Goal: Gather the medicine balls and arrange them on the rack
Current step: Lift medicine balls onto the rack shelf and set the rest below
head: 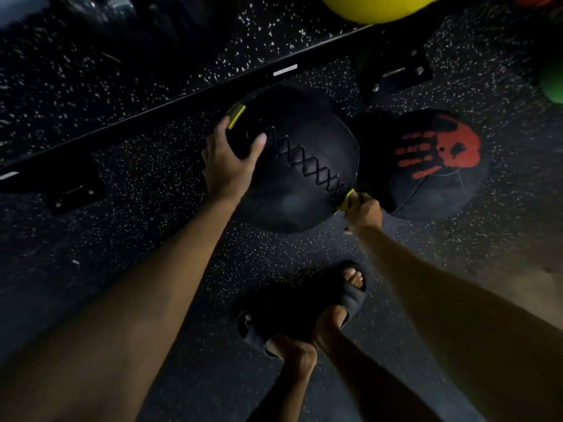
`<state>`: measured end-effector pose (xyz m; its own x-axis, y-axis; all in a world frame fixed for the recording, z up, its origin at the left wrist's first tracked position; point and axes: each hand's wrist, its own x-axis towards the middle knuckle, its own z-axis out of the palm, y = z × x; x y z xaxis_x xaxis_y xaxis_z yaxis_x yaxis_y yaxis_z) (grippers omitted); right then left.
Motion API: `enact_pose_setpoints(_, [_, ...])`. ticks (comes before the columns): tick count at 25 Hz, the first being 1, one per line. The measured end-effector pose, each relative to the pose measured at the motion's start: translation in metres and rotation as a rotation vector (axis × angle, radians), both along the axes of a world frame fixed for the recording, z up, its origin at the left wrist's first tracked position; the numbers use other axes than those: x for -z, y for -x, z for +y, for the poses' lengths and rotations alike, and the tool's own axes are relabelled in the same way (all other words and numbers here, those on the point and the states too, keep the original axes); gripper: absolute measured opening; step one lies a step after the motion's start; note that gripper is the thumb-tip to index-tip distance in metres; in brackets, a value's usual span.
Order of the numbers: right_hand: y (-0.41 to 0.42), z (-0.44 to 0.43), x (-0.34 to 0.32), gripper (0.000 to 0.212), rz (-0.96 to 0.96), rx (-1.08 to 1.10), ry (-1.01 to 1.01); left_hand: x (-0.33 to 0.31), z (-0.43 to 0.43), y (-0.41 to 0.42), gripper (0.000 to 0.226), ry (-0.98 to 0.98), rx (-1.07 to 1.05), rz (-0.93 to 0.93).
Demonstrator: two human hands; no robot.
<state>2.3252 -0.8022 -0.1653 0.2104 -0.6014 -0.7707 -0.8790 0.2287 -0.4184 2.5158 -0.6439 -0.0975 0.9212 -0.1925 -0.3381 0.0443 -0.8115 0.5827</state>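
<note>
A black medicine ball (301,169) with zigzag lacing and yellow end tabs lies on the speckled rubber floor. My left hand (230,161) grips its upper left side, thumb near the lacing. My right hand (362,210) is closed on the yellow tab at its lower right. Touching it on the right lies a second black ball with a red handprint (432,166). The rack's black base rail (189,92) runs diagonally just behind the balls. A yellow ball (371,7) sits on the rack at the top edge.
A green ball (553,83) shows at the right edge. Rack feet with bolts (396,71) (73,190) stand on the floor. My feet in black slides (307,306) are below the ball. Dark shapes lie at the upper left.
</note>
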Motion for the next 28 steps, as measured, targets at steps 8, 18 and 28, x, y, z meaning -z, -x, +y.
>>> enact_pose_setpoints(8, [-0.011, 0.023, -0.02, 0.036, -0.047, -0.076, 0.05, -0.007, 0.021, -0.039, 0.025, -0.358, 0.204, -0.163])
enact_pose_setpoints(18, [0.019, 0.09, -0.013, 0.034, -0.048, -0.173, 0.093, 0.005, 0.05, -0.057, 0.042, -0.414, 0.264, 0.048])
enact_pose_setpoints(28, [0.053, 0.118, -0.033, 0.026, -0.101, -0.251, 0.215, 0.001, 0.084, -0.033, 0.055, -0.223, 0.123, 0.095])
